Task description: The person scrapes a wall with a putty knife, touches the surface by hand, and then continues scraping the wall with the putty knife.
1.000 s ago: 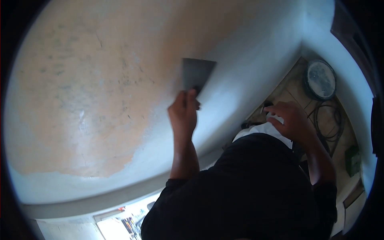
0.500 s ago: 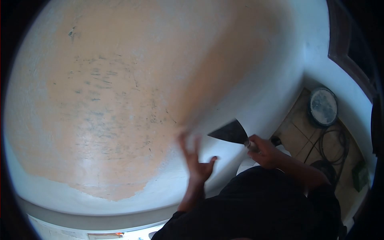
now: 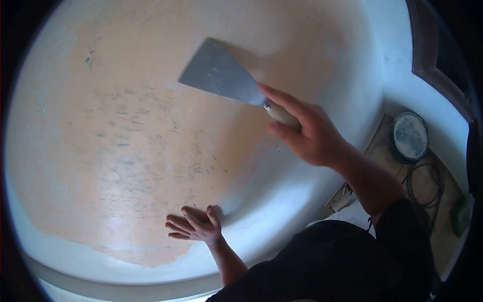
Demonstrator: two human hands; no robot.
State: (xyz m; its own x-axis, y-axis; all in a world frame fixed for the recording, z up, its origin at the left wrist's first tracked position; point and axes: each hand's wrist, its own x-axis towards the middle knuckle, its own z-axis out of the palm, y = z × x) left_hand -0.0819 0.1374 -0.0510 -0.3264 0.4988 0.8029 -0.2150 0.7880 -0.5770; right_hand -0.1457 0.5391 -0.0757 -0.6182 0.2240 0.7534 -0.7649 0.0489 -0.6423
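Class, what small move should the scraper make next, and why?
Perhaps draw the scraper across the wall: dark marks show there, the right hand grips the handle, and the left hand is spread, clear of the blade.

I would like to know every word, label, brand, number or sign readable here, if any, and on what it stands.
None: no readable text shows on the scraper, the bucket or the black shirt.
The dark marks on the wall form no letters.
The green object is too dim to tell.
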